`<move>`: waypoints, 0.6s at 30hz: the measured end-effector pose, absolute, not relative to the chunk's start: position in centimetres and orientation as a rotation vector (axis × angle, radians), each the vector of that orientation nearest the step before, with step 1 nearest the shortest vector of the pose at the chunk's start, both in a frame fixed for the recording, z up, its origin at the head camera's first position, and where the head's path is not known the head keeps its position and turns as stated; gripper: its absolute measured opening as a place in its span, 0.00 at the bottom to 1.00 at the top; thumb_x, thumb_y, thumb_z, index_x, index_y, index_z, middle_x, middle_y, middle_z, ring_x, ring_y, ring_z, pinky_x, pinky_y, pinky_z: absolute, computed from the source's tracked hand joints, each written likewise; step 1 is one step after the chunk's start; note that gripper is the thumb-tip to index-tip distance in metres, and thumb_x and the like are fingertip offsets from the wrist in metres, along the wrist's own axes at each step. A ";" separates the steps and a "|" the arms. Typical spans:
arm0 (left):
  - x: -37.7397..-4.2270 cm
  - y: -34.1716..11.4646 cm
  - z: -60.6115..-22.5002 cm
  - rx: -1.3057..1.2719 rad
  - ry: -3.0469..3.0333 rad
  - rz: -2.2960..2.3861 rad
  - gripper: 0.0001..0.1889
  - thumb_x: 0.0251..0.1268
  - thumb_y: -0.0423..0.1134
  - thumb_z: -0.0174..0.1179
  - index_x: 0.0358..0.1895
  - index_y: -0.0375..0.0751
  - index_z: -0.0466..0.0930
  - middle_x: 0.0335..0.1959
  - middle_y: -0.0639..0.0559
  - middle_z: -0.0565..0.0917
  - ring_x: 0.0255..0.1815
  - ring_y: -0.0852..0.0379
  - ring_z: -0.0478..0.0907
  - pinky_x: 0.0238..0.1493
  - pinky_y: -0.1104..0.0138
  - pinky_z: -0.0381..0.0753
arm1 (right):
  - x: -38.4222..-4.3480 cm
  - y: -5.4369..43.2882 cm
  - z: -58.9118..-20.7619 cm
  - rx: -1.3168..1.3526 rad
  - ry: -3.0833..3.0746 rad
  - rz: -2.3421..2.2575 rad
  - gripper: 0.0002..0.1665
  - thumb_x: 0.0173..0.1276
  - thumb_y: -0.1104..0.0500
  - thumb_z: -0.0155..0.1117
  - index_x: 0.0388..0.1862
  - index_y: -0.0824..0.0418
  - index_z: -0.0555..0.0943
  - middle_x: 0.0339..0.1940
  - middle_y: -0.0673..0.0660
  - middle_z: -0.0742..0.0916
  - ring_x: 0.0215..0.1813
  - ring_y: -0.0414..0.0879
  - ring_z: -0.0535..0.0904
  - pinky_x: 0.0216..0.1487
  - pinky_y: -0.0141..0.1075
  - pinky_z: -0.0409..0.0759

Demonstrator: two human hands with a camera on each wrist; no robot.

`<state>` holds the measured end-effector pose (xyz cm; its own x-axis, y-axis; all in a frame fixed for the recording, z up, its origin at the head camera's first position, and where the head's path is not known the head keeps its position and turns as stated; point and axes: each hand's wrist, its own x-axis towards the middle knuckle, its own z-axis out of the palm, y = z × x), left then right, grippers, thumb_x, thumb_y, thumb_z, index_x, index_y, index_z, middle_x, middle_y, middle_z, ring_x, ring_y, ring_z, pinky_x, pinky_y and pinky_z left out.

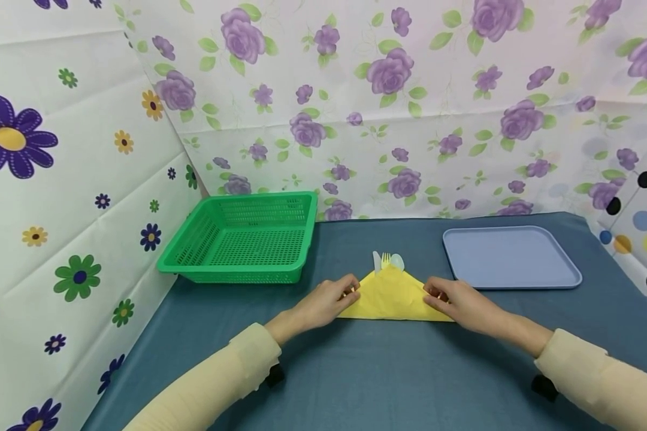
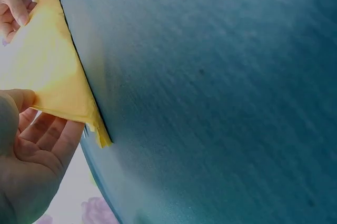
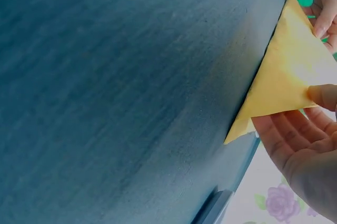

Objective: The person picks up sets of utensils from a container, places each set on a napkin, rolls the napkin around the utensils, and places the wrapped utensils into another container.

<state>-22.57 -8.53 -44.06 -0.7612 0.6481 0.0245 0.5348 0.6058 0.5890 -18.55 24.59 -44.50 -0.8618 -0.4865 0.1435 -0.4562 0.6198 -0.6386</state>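
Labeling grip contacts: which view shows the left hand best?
Left wrist: the left hand appears largest, thumb in front of the yellow napkin, other fingers partly behind it. Head shows it smaller, mostly its back; right wrist shows only part, at the frame's right edge.

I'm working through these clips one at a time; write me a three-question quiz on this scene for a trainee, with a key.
1. True or false: the left hand and the right hand both pinch the yellow napkin.
2. Which pieces stick out beyond the napkin's far edge?
a) a knife, a fork and a spoon
b) a fork alone
c) two spoons
3. Fill in: the ____ hand is nearer the tray, and the other is nearer the green basket.

Key: 1. True. 2. a. 3. right.
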 end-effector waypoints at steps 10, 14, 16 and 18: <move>-23.1 -7.9 -44.1 0.914 2.642 0.859 0.10 0.87 0.48 0.47 0.55 0.50 0.74 0.19 0.54 0.71 0.14 0.59 0.62 0.19 0.68 0.63 | -19.3 24.3 -44.9 -0.743 2.834 -1.026 0.03 0.81 0.60 0.60 0.48 0.58 0.79 0.22 0.46 0.76 0.21 0.37 0.66 0.24 0.31 0.67; -23.4 -7.6 -44.3 0.872 2.653 0.874 0.09 0.87 0.46 0.49 0.55 0.49 0.75 0.19 0.54 0.71 0.14 0.59 0.62 0.20 0.68 0.63 | -19.6 24.0 -45.1 -0.720 2.864 -1.002 0.02 0.80 0.61 0.61 0.47 0.59 0.79 0.23 0.46 0.77 0.22 0.37 0.67 0.24 0.31 0.67; -23.6 -7.5 -44.4 0.843 2.660 0.876 0.09 0.87 0.46 0.49 0.55 0.49 0.76 0.19 0.53 0.71 0.14 0.59 0.62 0.20 0.68 0.64 | -19.7 23.9 -45.1 -0.708 2.873 -0.997 0.03 0.80 0.61 0.61 0.47 0.60 0.79 0.23 0.47 0.78 0.22 0.38 0.67 0.24 0.31 0.68; -23.7 -7.3 -44.4 0.813 2.668 0.876 0.09 0.86 0.46 0.50 0.55 0.48 0.77 0.19 0.54 0.72 0.14 0.59 0.63 0.20 0.69 0.64 | -19.9 23.8 -45.1 -0.691 2.877 -0.993 0.03 0.80 0.62 0.61 0.47 0.61 0.79 0.23 0.47 0.77 0.21 0.39 0.67 0.23 0.31 0.67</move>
